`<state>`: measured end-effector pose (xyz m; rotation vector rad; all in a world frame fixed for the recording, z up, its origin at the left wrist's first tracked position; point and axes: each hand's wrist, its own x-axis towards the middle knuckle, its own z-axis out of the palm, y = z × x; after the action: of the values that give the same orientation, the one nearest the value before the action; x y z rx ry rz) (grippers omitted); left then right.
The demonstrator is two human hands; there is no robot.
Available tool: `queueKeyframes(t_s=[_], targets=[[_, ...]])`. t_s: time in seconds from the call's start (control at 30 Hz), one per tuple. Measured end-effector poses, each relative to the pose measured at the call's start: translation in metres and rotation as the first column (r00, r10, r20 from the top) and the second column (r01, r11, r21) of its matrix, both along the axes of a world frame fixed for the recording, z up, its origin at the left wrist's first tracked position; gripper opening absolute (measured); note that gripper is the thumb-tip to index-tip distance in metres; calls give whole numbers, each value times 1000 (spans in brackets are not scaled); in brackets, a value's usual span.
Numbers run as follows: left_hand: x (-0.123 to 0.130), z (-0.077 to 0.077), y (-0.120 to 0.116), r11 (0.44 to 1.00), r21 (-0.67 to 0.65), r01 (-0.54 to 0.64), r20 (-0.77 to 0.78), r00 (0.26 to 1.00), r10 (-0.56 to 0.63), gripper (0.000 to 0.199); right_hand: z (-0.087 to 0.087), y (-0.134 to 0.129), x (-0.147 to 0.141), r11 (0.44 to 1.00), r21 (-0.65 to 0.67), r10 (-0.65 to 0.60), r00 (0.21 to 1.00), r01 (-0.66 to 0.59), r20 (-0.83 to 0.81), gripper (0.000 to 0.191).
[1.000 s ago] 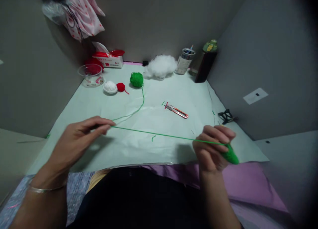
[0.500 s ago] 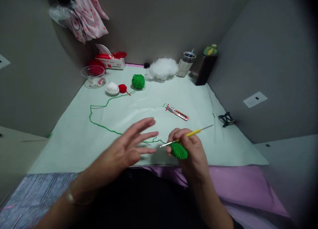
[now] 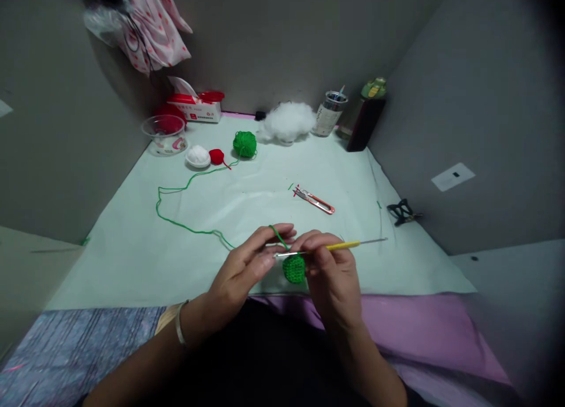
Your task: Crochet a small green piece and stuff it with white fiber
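Observation:
My right hand (image 3: pixel 333 268) is closed on a crochet hook with a yellow grip (image 3: pixel 344 245), its silver tip pointing left. A small green crocheted piece (image 3: pixel 293 268) hangs beneath the hook, between my two hands. Green yarn (image 3: pixel 279 236) passes over the index finger of my left hand (image 3: pixel 247 265), whose fingers are bent around the strand, near the hook's tip. The strand runs left across the table in a loop and back to a green yarn ball (image 3: pixel 244 144).
Thread snips (image 3: pixel 314 200) lie beyond my hands. White (image 3: pixel 198 156) and red (image 3: pixel 216 156) balls and a clear tub (image 3: pixel 164 135) stand back left. White stuffing (image 3: pixel 289 122), a can (image 3: pixel 330 113) and a dark bottle (image 3: pixel 366 115) stand behind. A black clip (image 3: pixel 402 212) lies right.
My left hand has gone from spread fingers to bent ones, with yarn now over its index finger. The green piece and my right hand have shifted slightly left, and the hook lies more level.

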<state>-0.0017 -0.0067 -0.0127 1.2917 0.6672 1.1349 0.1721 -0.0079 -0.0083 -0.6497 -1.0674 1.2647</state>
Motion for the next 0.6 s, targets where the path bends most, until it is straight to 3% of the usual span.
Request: queueKeyframes(t_s=[0.07, 0.17, 0.4, 0.6], targets=[[5, -1, -5, 988, -153, 32, 127, 992, -12, 44, -5, -1, -1, 999, -20, -24, 1000, 25, 19, 13], [8, -1, -8, 972, -234, 19, 189, 982, 26, 50, -11, -1, -3, 999, -18, -35, 998, 36, 46, 13], [10, -3, -9, 969, -203, -139, 136, 976, 169, 58, -15, -3, -12, 994, 14, -113, 988, 112, 106, 15], [15, 0, -12, 970, -217, -110, 32, 992, 119, 65, -12, -10, -21, 933, 177, -346, 915, 312, 209, 17]])
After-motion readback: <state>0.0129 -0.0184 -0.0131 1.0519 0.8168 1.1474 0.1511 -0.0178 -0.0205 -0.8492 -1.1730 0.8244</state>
